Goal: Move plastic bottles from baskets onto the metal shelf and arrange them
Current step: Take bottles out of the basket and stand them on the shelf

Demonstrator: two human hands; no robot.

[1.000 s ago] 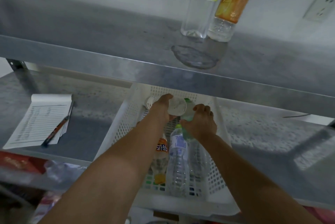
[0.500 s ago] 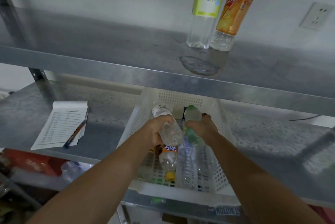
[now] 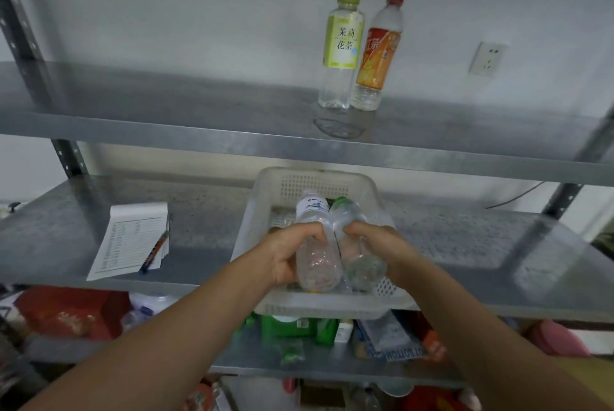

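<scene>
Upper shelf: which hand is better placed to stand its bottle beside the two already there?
Probably right: the right hand, gripping the green-capped bottle, sits almost under the pair; the left hand is further aside.

Dim, greyish light is falling over the metal shelf (image 3: 199, 131), and its front lip is giving back a dull sheen. Above the shelf the wall (image 3: 166, 11) is showing palest; below it the lower tiers (image 3: 299, 364) are lying in murky, smeared shadow. The yellow-labelled bottle (image 3: 342, 51) is leaving a faint reflection on the shelf. Toward the frame edges the shelf is bowing and softening.
</scene>
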